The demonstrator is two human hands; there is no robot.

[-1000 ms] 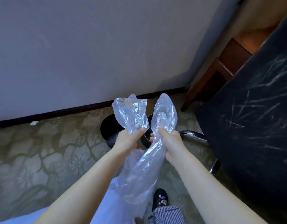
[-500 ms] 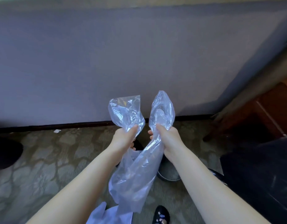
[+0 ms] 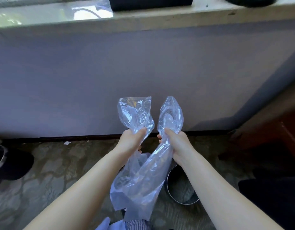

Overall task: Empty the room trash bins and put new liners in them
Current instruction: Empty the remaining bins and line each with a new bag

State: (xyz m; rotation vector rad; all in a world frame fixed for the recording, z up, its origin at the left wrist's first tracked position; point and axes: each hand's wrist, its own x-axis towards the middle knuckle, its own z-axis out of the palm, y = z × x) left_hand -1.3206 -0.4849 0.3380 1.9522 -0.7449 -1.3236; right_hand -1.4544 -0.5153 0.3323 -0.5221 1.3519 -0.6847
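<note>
Patterned carpet floor (image 3: 49,171) under a pale grey wall (image 3: 93,80) with dark skirting (image 3: 60,138). At the left hand (image 3: 131,141), fingers (image 3: 140,131) curl tight round one bunched top corner of the clear plastic liner (image 3: 143,183); the right hand (image 3: 176,145) grips the other corner likewise. Both tufts stand above the fists, and the rest hangs crumpled between the forearms. Round dark bin (image 3: 181,195) with a metal rim sits on the floor below the right wrist. Stone sill (image 3: 160,20) tops the wall.

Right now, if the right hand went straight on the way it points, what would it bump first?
Probably the plain grey wall below the window ledge. The right hand grips a clear plastic bin liner, whose bunched end sticks out ahead and would touch first. Depth is unclear.
</note>
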